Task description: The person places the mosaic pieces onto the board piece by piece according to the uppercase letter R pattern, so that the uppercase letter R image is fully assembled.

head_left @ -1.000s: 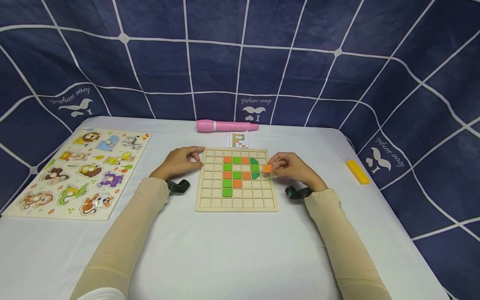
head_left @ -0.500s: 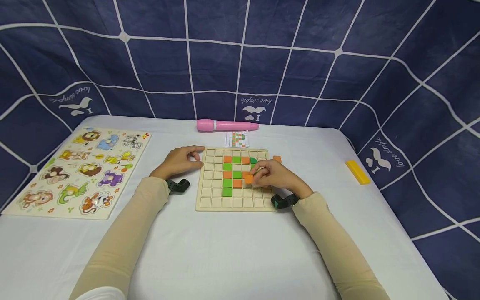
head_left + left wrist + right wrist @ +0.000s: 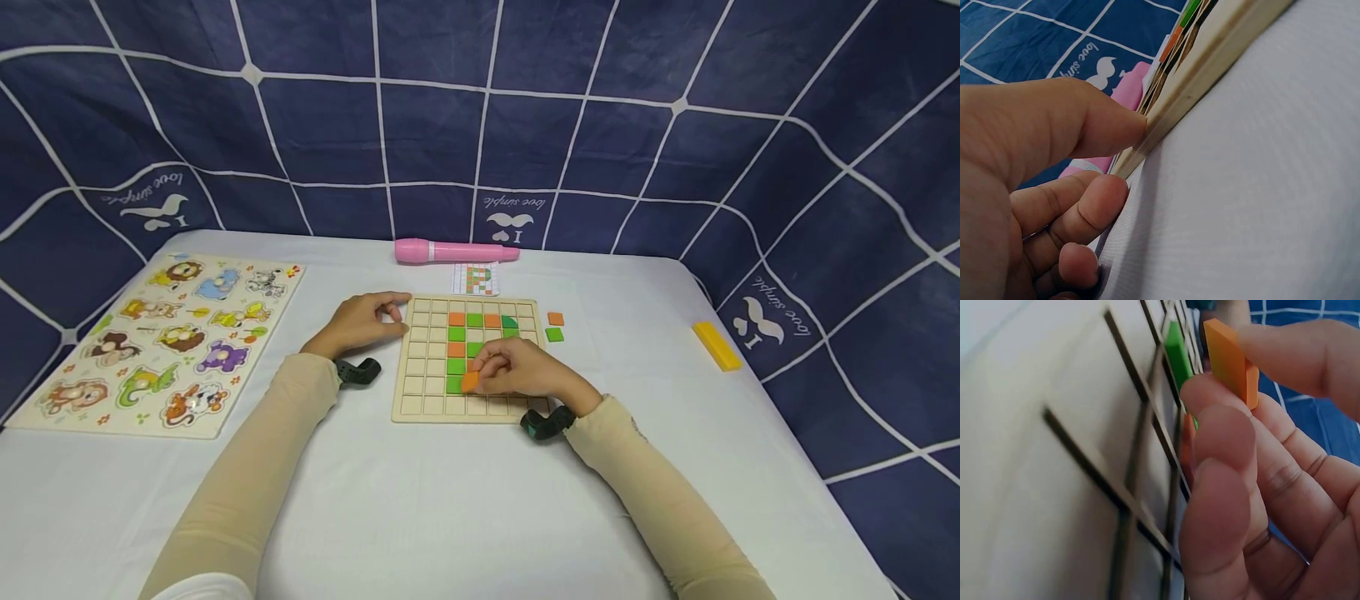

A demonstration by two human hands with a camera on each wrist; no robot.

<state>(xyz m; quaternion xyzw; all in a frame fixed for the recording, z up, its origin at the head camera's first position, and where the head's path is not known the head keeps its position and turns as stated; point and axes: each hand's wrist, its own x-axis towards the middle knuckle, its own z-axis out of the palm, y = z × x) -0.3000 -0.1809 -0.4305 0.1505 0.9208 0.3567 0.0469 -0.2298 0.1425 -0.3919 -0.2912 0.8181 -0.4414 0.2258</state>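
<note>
My right hand [image 3: 522, 368] is over the board's lower middle, pinching an orange square tile [image 3: 470, 382] between thumb and fingers. In the right wrist view this tile [image 3: 1230, 359] stands on edge, tilted, just above the grid. The wooden grid board [image 3: 414, 406] carries green and orange square tiles, plus a dark green rounded one [image 3: 509, 322]; my right hand covers some of them. At the board's left side, my left hand [image 3: 358, 323] touches the edge with thumb and forefinger. Its thumb [image 3: 1113, 128] presses the board's side in the left wrist view, while the other fingers bend loosely below.
Right of the board lie a loose orange tile [image 3: 555, 318] and a green tile [image 3: 554, 334]. Behind it are a small pattern card [image 3: 483, 279] and a pink microphone-shaped object [image 3: 457, 252]. An animal puzzle board [image 3: 120, 417] lies left, a yellow block [image 3: 717, 346] far right.
My right hand has carried the orange tile from the board's right edge leftward and toward me, to the lower middle. The loose tiles on the right have come into view. My left hand has stayed put.
</note>
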